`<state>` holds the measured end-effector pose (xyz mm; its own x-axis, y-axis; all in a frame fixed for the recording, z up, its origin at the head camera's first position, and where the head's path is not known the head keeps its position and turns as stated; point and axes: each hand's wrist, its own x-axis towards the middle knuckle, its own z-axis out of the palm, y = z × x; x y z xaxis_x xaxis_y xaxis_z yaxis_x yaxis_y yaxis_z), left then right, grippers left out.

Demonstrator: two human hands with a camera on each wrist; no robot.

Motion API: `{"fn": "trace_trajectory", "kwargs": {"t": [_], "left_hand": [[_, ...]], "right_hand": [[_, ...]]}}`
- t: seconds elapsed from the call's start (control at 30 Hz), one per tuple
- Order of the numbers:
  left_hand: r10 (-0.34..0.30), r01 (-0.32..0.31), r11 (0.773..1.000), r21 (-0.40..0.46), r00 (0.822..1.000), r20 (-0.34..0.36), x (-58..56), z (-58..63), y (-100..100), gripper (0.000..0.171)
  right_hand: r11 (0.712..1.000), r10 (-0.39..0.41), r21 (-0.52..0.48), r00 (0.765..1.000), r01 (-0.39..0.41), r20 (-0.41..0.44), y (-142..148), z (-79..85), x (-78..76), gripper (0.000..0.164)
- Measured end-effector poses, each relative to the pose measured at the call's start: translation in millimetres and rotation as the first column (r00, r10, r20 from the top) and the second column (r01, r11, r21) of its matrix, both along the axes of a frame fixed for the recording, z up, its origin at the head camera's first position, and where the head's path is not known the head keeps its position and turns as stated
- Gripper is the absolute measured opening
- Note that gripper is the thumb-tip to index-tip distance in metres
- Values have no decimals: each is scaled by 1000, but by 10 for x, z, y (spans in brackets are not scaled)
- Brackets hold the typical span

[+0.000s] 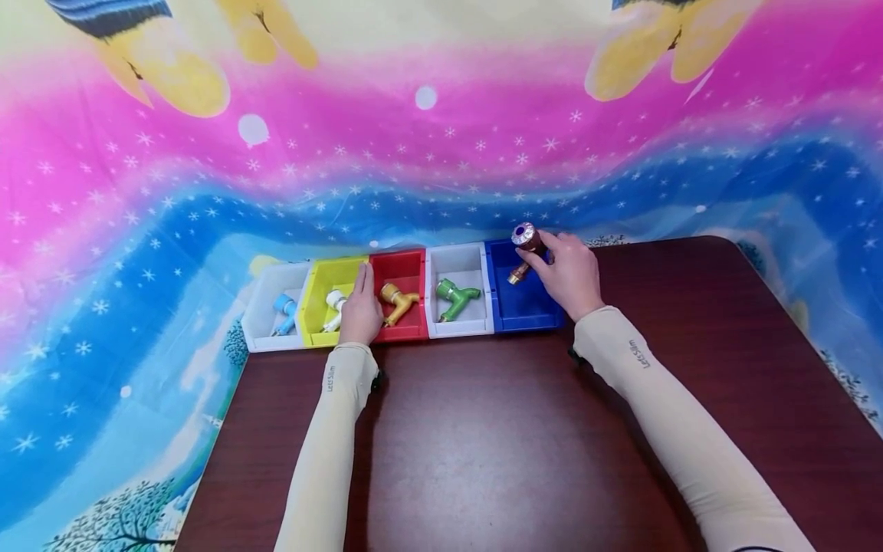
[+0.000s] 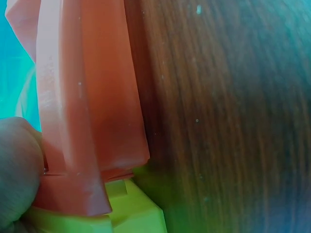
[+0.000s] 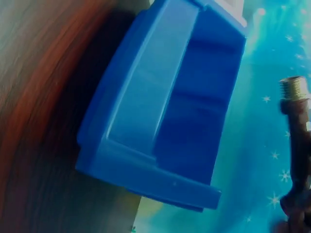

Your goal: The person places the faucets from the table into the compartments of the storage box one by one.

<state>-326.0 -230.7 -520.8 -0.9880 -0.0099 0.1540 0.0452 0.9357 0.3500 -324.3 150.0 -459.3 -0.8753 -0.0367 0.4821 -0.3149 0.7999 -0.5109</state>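
Observation:
My right hand (image 1: 574, 270) pinches a bronze-coloured tap (image 1: 530, 244) with a faceted round knob, holding it above the blue bin (image 1: 527, 310). In the right wrist view the tap's brass threaded end (image 3: 294, 89) shows at the right edge, beyond the blue bin (image 3: 146, 102). My left hand (image 1: 362, 310) rests where the yellow bin (image 1: 313, 337) and red bin (image 1: 407, 331) meet, its fingers extended along their walls. A yellow tap (image 1: 398, 305) lies in the red bin; a white tap (image 1: 334, 301), partly behind the hand, lies in the yellow one.
Left of the yellow bin, a white bin (image 1: 276, 343) holds a blue tap (image 1: 284, 308). Between red and blue, another white bin (image 1: 461, 331) holds a green tap (image 1: 455, 297). The row stands along the back of a dark wood table (image 1: 469, 445), before a patterned cloth (image 1: 441, 153).

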Motion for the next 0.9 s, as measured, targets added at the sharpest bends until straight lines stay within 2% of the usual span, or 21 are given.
{"fn": "trace_trajectory", "kwargs": {"t": [0.2,0.5,0.63,0.9], "left_hand": [[0,0,1000,-1,1000,-6,-9,-8,4,74],[-4,4,1000,0,1000,-6,-5,-1,-2,73],[-5,5,1000,-1,1000,2,-6,-2,-6,72],[-7,7,1000,-1,1000,4,-3,-2,-9,73]], "right_hand": [[996,20,84,996,-13,-88,18,-37,-23,46],[976,113,182,992,-122,59,-8,-120,-101,57],[966,124,225,991,-131,45,-22,-185,-143,56],[963,130,232,990,-138,51,-28,-260,-148,57]]}}
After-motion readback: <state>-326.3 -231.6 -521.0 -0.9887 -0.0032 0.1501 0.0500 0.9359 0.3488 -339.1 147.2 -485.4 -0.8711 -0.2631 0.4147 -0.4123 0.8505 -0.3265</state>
